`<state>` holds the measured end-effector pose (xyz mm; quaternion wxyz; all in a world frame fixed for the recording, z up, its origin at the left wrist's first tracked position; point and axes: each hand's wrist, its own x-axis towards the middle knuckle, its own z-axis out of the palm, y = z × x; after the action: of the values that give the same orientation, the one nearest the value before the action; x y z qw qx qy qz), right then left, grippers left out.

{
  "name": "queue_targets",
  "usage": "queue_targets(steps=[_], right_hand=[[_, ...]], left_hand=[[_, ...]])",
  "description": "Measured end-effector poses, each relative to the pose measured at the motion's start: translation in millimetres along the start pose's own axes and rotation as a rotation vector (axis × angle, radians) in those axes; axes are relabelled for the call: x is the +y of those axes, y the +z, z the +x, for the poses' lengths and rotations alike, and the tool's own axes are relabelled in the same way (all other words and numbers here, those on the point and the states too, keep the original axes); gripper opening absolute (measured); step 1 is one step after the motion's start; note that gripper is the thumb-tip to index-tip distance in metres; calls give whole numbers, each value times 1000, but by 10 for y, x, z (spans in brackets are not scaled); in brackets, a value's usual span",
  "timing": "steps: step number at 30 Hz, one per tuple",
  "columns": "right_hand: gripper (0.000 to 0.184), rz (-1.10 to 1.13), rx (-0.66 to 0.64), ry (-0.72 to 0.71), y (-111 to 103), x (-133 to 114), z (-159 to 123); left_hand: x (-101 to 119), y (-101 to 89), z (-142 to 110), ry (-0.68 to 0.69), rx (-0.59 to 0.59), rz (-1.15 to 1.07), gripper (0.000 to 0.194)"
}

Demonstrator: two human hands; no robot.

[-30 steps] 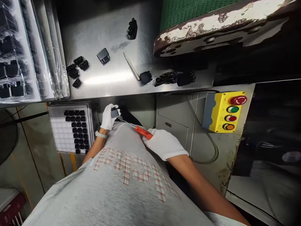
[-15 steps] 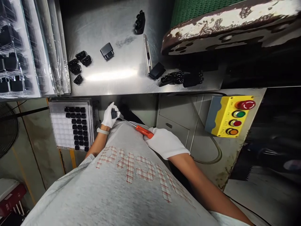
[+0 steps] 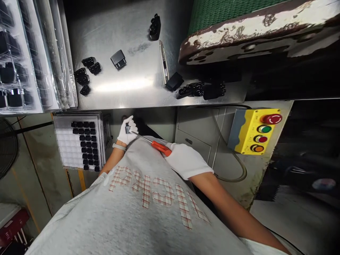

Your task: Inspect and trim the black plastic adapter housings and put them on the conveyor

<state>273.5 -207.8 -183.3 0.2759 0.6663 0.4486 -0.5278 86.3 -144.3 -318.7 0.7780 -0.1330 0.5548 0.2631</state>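
Note:
My left hand (image 3: 126, 131), in a white glove, is closed round a small black plastic part (image 3: 128, 129); the fingers cover much of it. In my gloved right hand (image 3: 186, 159) is a screwdriver (image 3: 161, 148) with an orange handle. Its thin metal shaft points left, and the tip is at or very near the black part; I cannot tell whether they touch. Both hands are in front of my body, below the edge of the metal table (image 3: 127, 101). A black plug adapter (image 3: 118, 59) lies on that table, with several small black parts (image 3: 85, 71) to its left.
A tray (image 3: 66, 141) holding rows of black parts stands at left, below stacked bagged trays (image 3: 39, 53). More black pieces (image 3: 200, 89) lie near the table's front edge. A green conveyor belt (image 3: 225, 14) is upper right, above a yellow button box (image 3: 253, 131).
My left hand has turned slightly and shifted a little right, showing a different face of the black part. The screwdriver has moved slightly left. The whole view has shifted a little.

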Motion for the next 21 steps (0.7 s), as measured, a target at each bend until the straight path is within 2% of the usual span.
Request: queue_targets(steps=[8, 14, 17, 21], right_hand=[[46, 8, -13, 0, 1, 33, 50], [43, -9, -31, 7, 46, 60, 181], [44, -33, -16, 9, 50, 59, 239], [42, -30, 3, -23, 28, 25, 259]], left_hand=[[-46, -37, 106, 114, 62, -34, 33], [-94, -34, 167, 335, 150, 3, 33], [-107, -51, 169, 374, 130, 78, 34], [-135, -31, 144, 358, 85, 140, 19]])
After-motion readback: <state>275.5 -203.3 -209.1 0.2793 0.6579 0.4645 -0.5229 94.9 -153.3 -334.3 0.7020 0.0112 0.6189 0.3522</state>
